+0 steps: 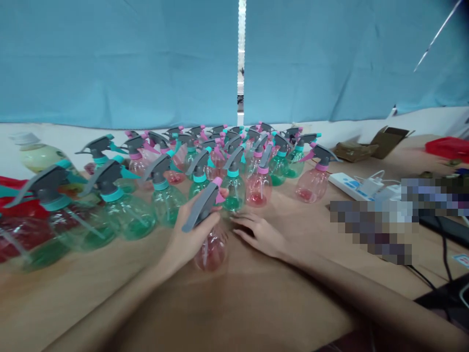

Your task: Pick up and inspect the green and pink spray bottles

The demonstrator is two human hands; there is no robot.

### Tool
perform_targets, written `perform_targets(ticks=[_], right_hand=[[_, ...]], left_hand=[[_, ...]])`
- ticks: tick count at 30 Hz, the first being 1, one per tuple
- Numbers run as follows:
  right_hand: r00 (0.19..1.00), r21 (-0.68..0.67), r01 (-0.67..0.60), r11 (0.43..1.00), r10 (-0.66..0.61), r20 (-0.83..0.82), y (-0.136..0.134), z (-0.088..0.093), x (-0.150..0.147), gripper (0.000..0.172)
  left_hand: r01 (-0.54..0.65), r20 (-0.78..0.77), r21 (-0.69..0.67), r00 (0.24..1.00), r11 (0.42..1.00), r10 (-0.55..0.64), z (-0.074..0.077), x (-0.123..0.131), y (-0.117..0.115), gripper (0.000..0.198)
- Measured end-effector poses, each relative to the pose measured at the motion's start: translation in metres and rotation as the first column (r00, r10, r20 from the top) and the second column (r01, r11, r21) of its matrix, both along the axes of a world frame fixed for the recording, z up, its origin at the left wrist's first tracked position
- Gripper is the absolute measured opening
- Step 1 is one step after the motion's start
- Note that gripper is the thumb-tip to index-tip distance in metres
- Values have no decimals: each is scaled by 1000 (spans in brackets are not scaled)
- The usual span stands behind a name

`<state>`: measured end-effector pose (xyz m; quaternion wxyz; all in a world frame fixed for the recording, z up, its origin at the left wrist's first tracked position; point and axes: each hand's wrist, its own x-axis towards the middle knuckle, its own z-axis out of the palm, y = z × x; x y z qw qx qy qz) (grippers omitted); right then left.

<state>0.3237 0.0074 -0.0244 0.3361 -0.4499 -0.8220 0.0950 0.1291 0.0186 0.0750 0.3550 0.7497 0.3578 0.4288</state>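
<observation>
My left hand [194, 217] is wrapped round the neck of a pink spray bottle [211, 250] with a grey and pink trigger head. The bottle stands on the brown table in front of the others, its collar hidden by my fingers. Just right of it, my right hand [260, 234] rests low by the tabletop with fingers stretched and a little apart, holding nothing. Beyond its fingertips stand a green spray bottle [233, 190] with a turquoise collar and a pink spray bottle [258, 188] with a pink collar.
Several more green and pink spray bottles [128, 215] crowd the table's left and back. A rounder bottle with a white cap [40, 154] stands far left. On the right lie a white power strip [346, 186] with plugs, an open cardboard box [390, 142], cables and a red bag [449, 148].
</observation>
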Motion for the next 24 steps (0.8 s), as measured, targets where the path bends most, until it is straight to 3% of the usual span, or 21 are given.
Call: perform_targets(ticks=[9,24], right_hand=[[986,7,-20,1000,18,167,-8,-4,0,34],[997,-47,-36,998,39,65,-9,-6,2,38]], left_hand=[[-17,-44,48,999,999,20,2,2,-2,42],[-95,-61,8,994,995,95,-1,2,-1,28]])
